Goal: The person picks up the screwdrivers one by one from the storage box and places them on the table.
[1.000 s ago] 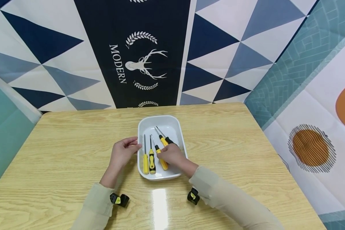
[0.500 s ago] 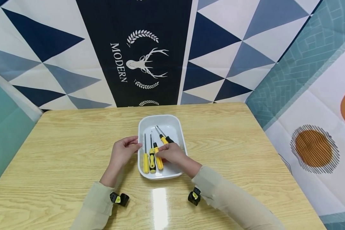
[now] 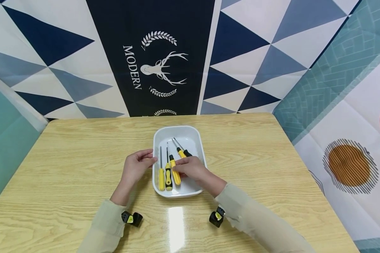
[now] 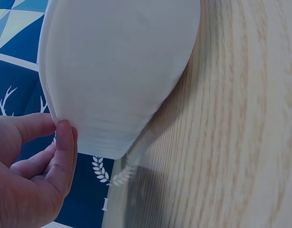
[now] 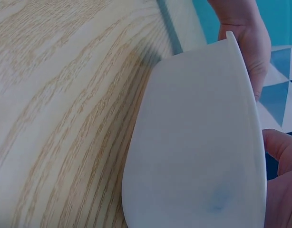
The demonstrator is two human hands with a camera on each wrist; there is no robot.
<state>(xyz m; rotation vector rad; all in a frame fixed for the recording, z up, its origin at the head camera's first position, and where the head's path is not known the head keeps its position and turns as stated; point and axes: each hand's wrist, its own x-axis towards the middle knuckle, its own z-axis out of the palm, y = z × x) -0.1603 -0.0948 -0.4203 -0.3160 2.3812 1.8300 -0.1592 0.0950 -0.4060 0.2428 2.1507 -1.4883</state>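
On the far half of a pale wood table (image 3: 66,165), two bare hands meet at a white tray (image 3: 179,131) of five screwdrivers, one hand on either side. The left hand (image 3: 136,167) comes up from the near left and takes the tray's left rim in a light pinch, thumb at the inner side and fingers against the outer wall. The right hand (image 3: 194,170) reaches across the right rim, its back turned upward, thumb and fingers closed on the handle of a yellow screwdriver (image 3: 174,168) at the tray's middle. That tool leans slightly, its tip toward the far left, its handle end toward the near side. Just left of it lie a yellow-and-black screwdriver (image 3: 168,176) and, nearest the left wall, a slim yellow one (image 3: 161,179), both pointing far. To the right, a black-collared screwdriver (image 3: 180,153) and a black-handled one (image 3: 187,153) slant side by side, their handles partly hidden behind the knuckles. From the right wrist, the tray's wall blocks sight of that hand's fingertips. Both forearms, in beige sleeves (image 3: 104,223), angle in from the near edge, a small black camera (image 3: 132,219) at each wrist.
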